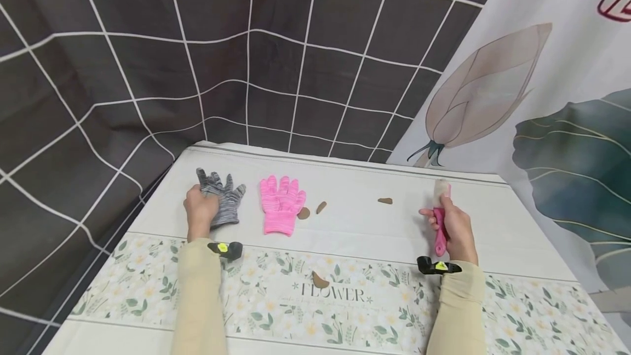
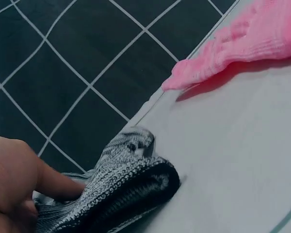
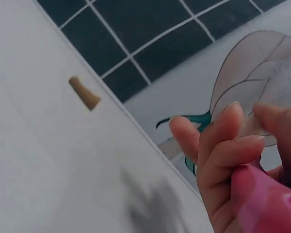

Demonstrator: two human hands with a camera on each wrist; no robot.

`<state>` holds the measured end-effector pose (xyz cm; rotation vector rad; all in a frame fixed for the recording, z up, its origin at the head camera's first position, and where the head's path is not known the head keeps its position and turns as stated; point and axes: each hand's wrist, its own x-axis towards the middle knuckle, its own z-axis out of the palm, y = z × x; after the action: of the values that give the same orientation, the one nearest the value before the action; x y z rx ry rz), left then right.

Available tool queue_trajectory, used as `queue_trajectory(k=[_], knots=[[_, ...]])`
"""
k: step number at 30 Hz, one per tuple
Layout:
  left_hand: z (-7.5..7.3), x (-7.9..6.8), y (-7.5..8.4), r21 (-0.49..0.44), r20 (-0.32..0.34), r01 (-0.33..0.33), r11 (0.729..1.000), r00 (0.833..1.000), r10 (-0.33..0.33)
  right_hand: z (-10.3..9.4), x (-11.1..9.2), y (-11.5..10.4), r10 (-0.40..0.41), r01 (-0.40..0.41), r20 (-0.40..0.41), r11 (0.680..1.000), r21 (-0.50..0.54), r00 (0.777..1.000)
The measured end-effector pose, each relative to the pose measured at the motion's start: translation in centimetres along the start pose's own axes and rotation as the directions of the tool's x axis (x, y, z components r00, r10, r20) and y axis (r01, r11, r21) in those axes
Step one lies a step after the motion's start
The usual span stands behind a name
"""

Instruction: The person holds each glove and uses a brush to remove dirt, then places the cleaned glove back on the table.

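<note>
My left hand (image 1: 201,211) pinches the left edge of a grey knitted glove (image 1: 228,201) at the table's left. In the left wrist view the glove's cuff (image 2: 131,189) gapes, and part of the hand lies outside the picture. A pink knitted glove (image 1: 282,204) lies flat to its right, fingers pointing away. Over the table's right side, my right hand (image 1: 458,229) grips a pink-handled brush (image 1: 440,234) with a pale flat head pointing away. The right wrist view shows curled fingers (image 3: 223,170) around the pink handle; the head is mostly hidden there.
Several brown scraps lie about: a round one (image 1: 304,213) touching the pink glove, a narrow one (image 1: 321,207) beside it, another (image 1: 385,200) farther right and a curved one (image 1: 320,280) on the printed floral band. A dark grid curtain (image 1: 276,70) hangs behind the table.
</note>
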<state>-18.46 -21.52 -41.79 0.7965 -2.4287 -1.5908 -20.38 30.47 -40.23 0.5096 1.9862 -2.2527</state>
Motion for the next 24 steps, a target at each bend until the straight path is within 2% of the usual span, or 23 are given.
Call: queue_trajectory(k=[4, 9, 12, 15, 17, 21, 24], knots=[[0.1, 0.0, 0.1, 0.077, -0.002, -0.047, 0.996, 0.999, 0.047, -0.1, 0.6, 0.4, 0.007, -0.018, -0.079, 0.99, -0.14, 0.997], [0.4, 0.1, 0.3, 0.071, 0.025, -0.088, 0.994, 0.996, 0.086, 0.3, 1.0, 1.1, -0.053, 0.007, -0.151, 0.957, -0.291, 0.987], [0.6, 0.1, 0.4, -0.052, 0.057, -0.064, 0.997, 0.996, 0.066, 0.4, 1.2, 1.4, -0.088, 0.028, -0.155, 0.935, -0.353, 0.984], [0.9, 0.1, 0.6, -0.188, 0.087, -0.015, 0.982, 0.996, 0.032, 0.4, 1.3, 1.5, -0.094, 0.016, -0.192, 0.928, -0.373, 0.977], [1.0, 0.1, 0.6, -0.223, 0.107, 0.012, 0.975, 0.994, 0.012, 0.3, 1.4, 1.6, -0.099, 0.0, -0.232, 0.92, -0.393, 0.968], [1.1, 0.2, 0.4, -0.115, 0.125, -0.002, 0.993, 0.992, 0.016, 0.3, 1.6, 1.8, -0.111, -0.032, -0.304, 0.902, -0.43, 0.946], [1.0, 0.1, 0.2, -0.042, 0.143, 0.001, 0.999, 0.99, 0.005, 0.4, 1.5, 2.2, -0.118, -0.068, -0.338, 0.868, -0.491, 0.934]])
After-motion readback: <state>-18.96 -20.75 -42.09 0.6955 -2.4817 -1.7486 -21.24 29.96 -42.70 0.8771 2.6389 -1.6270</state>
